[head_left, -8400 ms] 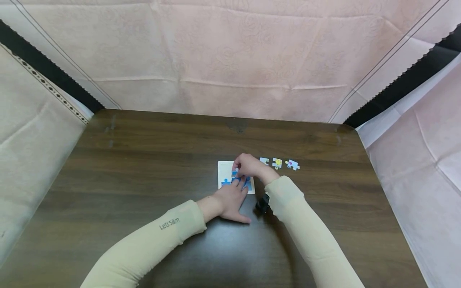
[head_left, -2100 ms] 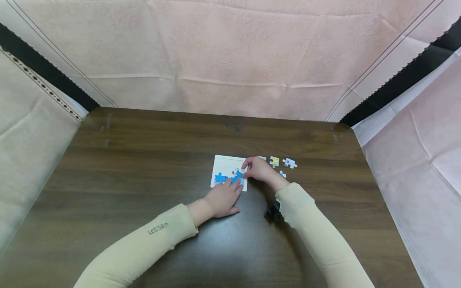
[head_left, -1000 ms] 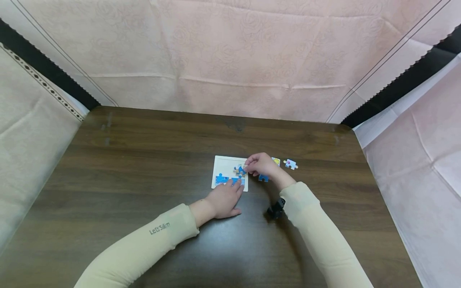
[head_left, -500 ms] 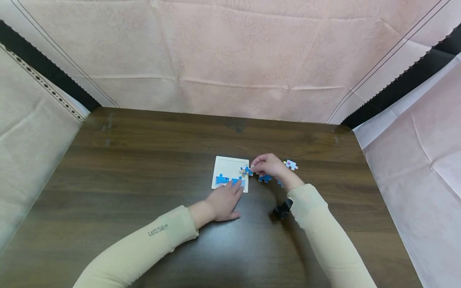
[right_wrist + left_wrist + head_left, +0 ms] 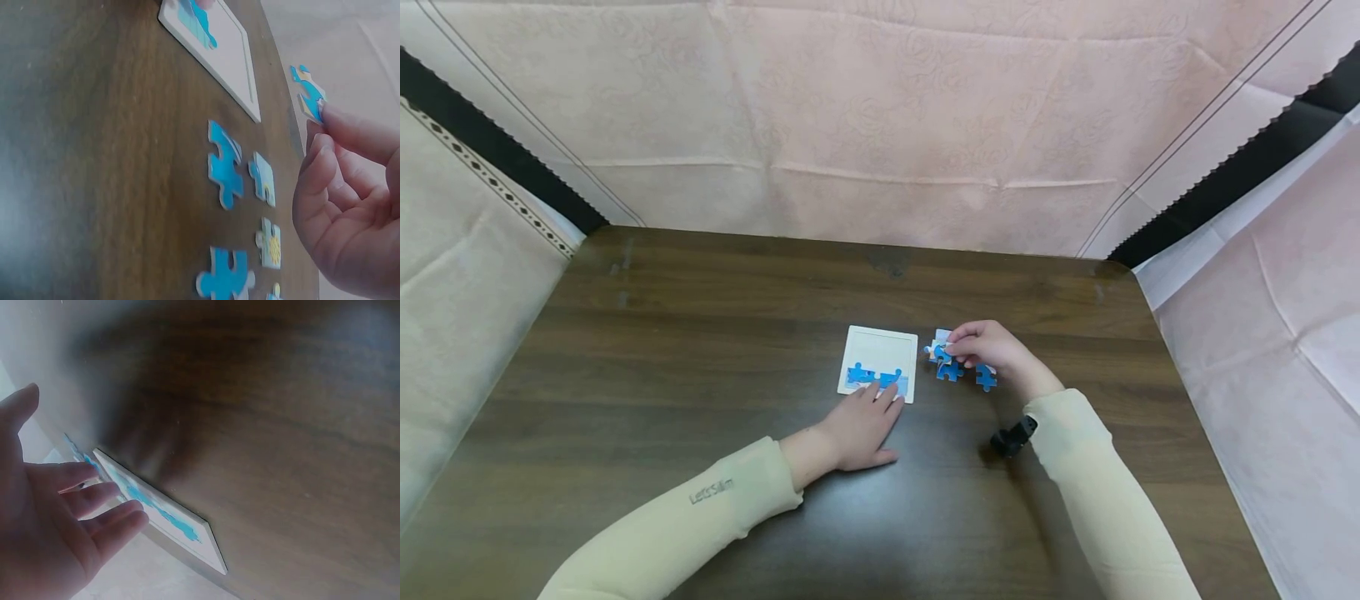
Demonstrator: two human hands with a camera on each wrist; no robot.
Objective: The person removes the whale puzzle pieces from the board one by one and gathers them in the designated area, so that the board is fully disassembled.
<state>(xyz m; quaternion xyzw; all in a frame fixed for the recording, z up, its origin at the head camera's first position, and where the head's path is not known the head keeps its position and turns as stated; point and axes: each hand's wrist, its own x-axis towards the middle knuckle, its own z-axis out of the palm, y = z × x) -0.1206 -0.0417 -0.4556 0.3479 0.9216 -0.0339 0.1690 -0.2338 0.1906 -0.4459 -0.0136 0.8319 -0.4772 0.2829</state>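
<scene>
My right hand (image 5: 996, 350) pinches a blue, yellow and white jigsaw piece (image 5: 310, 94) between thumb and fingers, just right of the puzzle tray. The square white tray (image 5: 883, 340) has joined blue pieces (image 5: 861, 373) along its near side; the rest of its bed is bare. At the tray's near edge lie the extended fingers of my left hand (image 5: 859, 429), covering a little of the blue pieces. In the left wrist view, the fingers of that hand look spread and slightly bent, and they hold nothing.
Below and beside the right hand lie loose jigsaw pieces: a blue one (image 5: 950, 371), another blue one (image 5: 986, 378), a pale blue one (image 5: 262, 178) and a yellow-patterned one (image 5: 271, 244). A brown wooden table (image 5: 715, 333) bears everything; pale cloth (image 5: 880, 125) hangs behind it.
My right hand has lifted the patterned piece from above the tray and carried it right, over the loose pieces. Blue pieces now lie at right that were in or near the tray. The left hand barely moved.
</scene>
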